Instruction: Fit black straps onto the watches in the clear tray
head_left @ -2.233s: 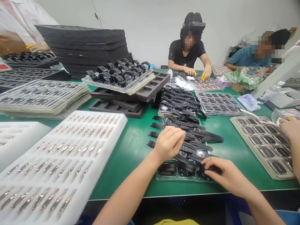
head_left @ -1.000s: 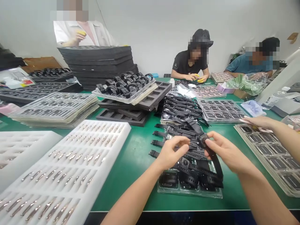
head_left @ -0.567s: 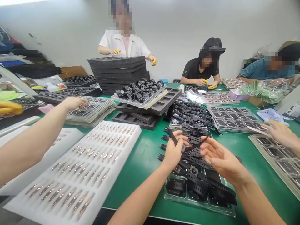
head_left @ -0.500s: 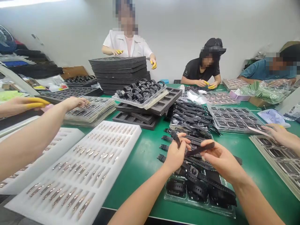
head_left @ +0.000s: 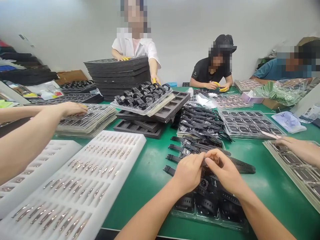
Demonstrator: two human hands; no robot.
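Observation:
My left hand [head_left: 190, 170] and my right hand [head_left: 223, 168] meet above the near end of a row of black smartwatches. Both are closed on a smartwatch [head_left: 205, 163] with a black strap; the fingers hide most of it. Just below, another smartwatch [head_left: 203, 183] lies back side up. Under that, a clear plastic tray [head_left: 200, 218] holds coiled black straps in its compartments. Beyond my hands, several smartwatches [head_left: 186, 151] lie side by side with their straps stretched out, and a larger pile [head_left: 200, 121] rises behind them.
White foam trays [head_left: 125, 173] with shiny metal pieces stand left. Behind are black foam trays [head_left: 172, 106] topped by a tray of watches [head_left: 142, 96]. Co-workers' hands reach in left [head_left: 67, 109] and right [head_left: 295, 148]. Trays of dark screens [head_left: 252, 123] lie right; people work opposite.
My hands have come together, and the strap that stretched between them is now mostly covered by my fingers. Opposite, a yellow-tipped hand has reached to the tray of watches.

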